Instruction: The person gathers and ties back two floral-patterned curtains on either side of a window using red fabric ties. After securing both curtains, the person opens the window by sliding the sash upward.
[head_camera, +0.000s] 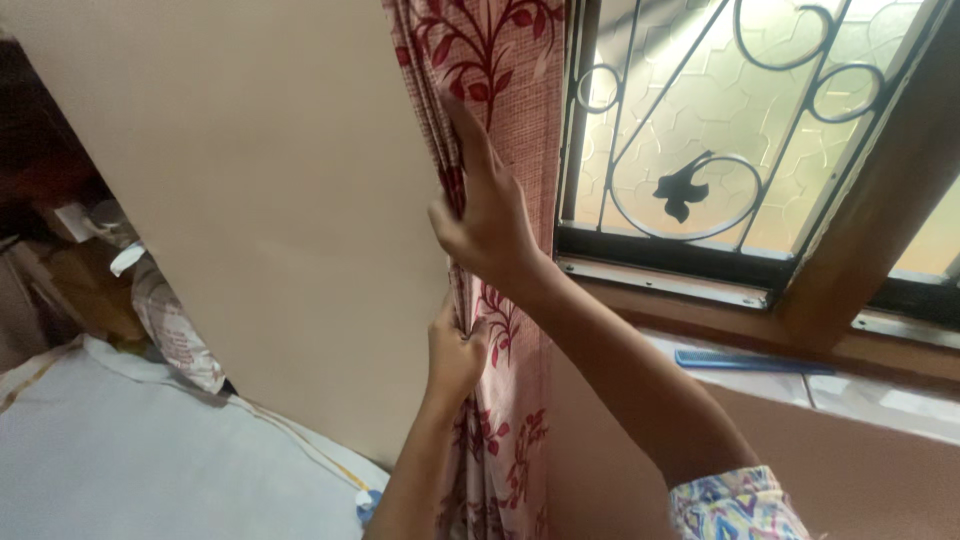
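A: Nearest the lens: the patterned short sleeve in blue, yellow and pink (735, 505) on the right arm, low in the frame. From it the forearm runs up to the right hand (485, 215).

B: State of that hand?

A: Fingers extended upward, laid flat against the gathered edge of the pink fabric curtain with dark red leaf-and-branch print (500, 70). Thumb side appears to pinch the pleats; how firm the grip is, cannot tell.

B: Left hand (455, 350)?

A: Directly below the right, closed in a fist around the same bunched folds. Hands stacked one over the other, near but not touching.

B: Curtain position?

A: Hanging between the plain cream wall (250, 200) and the brown wooden window frame (870, 230), drawn aside so that the frosted pane with its black curled iron grille (690, 190) is exposed.

B: Judgement on handling?

A: Folds look best kept even: lower fist as anchor, upper hand collecting pleats in line so that no loose panel slips out towards the glass. Thin cloth; a steady, gentle pull probably suits it better than a tug.

B: Surroundings?

A: A blue plastic comb (750, 360) on the sill, well apart from the hands. A white cloth-covered surface (130, 450) at lower left.
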